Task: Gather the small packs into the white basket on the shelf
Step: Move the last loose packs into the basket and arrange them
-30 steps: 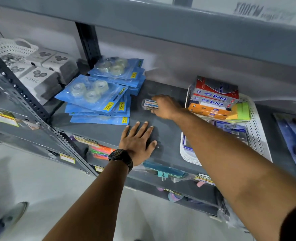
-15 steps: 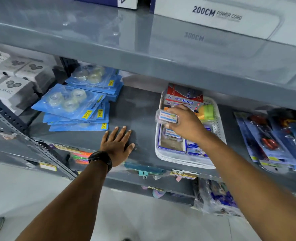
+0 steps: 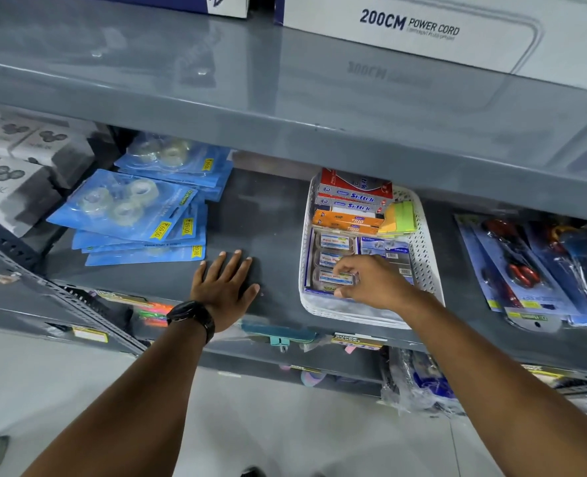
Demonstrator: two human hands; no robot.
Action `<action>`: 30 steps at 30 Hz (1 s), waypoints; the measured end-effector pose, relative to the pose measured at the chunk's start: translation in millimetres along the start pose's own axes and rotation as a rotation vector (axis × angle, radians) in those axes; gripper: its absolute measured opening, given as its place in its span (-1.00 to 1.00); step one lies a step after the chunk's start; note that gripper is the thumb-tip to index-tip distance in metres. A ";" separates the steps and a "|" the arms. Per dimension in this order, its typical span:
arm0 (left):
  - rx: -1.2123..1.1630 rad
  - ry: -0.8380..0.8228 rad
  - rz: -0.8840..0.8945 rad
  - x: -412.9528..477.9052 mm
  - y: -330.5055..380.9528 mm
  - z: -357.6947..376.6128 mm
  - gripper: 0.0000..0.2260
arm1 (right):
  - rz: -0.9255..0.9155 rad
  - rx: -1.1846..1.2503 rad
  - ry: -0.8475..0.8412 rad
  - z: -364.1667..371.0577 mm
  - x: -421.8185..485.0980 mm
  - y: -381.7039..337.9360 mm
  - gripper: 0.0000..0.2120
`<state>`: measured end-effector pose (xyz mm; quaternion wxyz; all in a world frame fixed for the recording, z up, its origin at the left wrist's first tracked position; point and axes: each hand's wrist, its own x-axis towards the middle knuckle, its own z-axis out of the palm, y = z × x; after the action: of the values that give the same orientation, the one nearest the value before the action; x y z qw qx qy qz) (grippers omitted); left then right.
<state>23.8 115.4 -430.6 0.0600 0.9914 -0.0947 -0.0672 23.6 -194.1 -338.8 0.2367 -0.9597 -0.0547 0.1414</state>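
Pack [image 3: 335, 277] pinched in right hand [image 3: 374, 282] grip, lowered into basket [image 3: 423, 256] front slot beside 2 matching packs. Left hand [image 3: 225, 287] open, flat on shelf [image 3: 271, 235], likely bracing reach.

Your arms were bare from wrist up to frame edge, no sleeves visible. On your left wrist you wore a black watch [image 3: 193, 315] w/ a dark strap, face turned mostly away, details too dark to read. Your right wrist carried nothing. Your left hand [image 3: 226, 287] and right hand [image 3: 371, 280] had no gloves, no rings visible.
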 end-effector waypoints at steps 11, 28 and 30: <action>-0.007 0.001 0.002 0.7 -0.1 1.2 -0.35 | -0.105 -0.119 -0.006 0.5 -1.7 -5.1 -0.65; -0.075 -0.085 -0.013 2.4 8.0 -14.5 -0.44 | -0.108 -0.230 0.122 -3.2 -14.6 -7.8 -0.68; -0.184 -0.040 -0.013 6.2 22.1 -25.5 -0.49 | -0.062 -0.201 0.178 -10.5 -18.0 -2.8 -0.62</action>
<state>29.5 95.4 -403.3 0.1486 0.9807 -0.0830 -0.0960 9.5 -199.4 -324.1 0.1474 -0.9851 -0.0773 0.0423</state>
